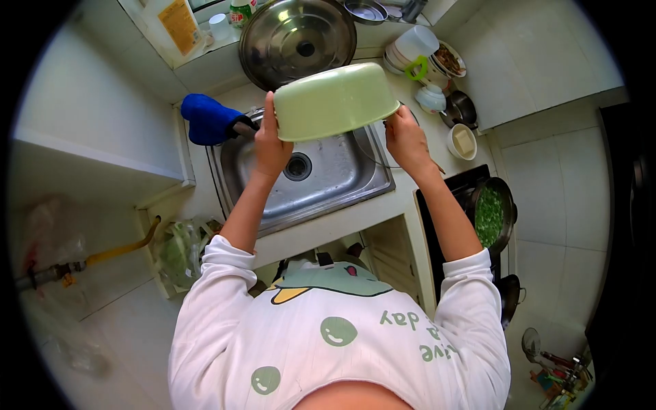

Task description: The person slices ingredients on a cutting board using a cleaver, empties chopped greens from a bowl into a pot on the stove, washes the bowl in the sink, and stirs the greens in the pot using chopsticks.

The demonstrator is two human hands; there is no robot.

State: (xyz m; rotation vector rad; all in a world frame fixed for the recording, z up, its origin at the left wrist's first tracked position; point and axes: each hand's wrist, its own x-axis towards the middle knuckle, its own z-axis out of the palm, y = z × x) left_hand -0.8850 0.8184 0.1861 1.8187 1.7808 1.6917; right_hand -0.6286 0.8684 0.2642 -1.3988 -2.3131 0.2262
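A pale green plastic basin (335, 102) is held up over the far part of the metal sink (263, 222), tilted so its outer side faces me. My left hand (271, 145) grips its left edge, fingers partly hidden behind it. At the right rim, my right hand (408, 139) is closed on the basin, with the thumb side toward me. The basin's inside is hidden from view. Below it, the sink drain (298, 166) shows in the bare sink bottom. A blue cloth-like cover (208, 119) sits over the faucet area beside my left hand.
A large metal lid (298, 37) leans behind the sink. Stacked bowls (415, 44) and a small white bowl (462, 142) stand on the right counter. A pan of chopped greens (489, 215) sits on the stove. At left are a yellow hose (126, 251) and a plastic bag (179, 254).
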